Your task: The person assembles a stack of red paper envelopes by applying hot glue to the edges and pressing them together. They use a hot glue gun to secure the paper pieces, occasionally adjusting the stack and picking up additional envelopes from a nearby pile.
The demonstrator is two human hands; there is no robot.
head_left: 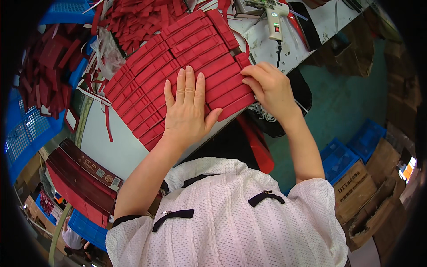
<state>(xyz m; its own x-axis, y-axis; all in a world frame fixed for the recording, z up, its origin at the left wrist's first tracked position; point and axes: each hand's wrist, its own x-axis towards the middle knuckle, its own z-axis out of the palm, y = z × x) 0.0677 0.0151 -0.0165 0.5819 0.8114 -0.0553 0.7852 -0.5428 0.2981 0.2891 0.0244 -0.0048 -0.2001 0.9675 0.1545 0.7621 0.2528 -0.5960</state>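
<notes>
Red, cloth-like strips [135,93] lie side by side in slanting, close-set rows, forming a broad panel across the corner of the white table [104,129]. Each strip looks thin and light, likely soft enough to bend yet crisp enough to keep its folded edges; on their own, they would probably skid over the smooth top at a nudge, and a hard pinch could crease them. Best hold, I judge, is by a short end or along both long edges, with a flat palm steadying the neighbours. Just so, the left hand [187,104] rests flat on the middle of the panel, its fingers stretched out and slightly apart, thumb spread toward the near edge — it covers strips but grips none. At the panel's right edge, the right hand [269,89] is curled, thumb and forefinger drawn nearly together beside the strip ends; whether one is pinched between them I can't make out. A small red piece [241,60] lies just beyond those fingertips — slightly askew, past the row's end.
</notes>
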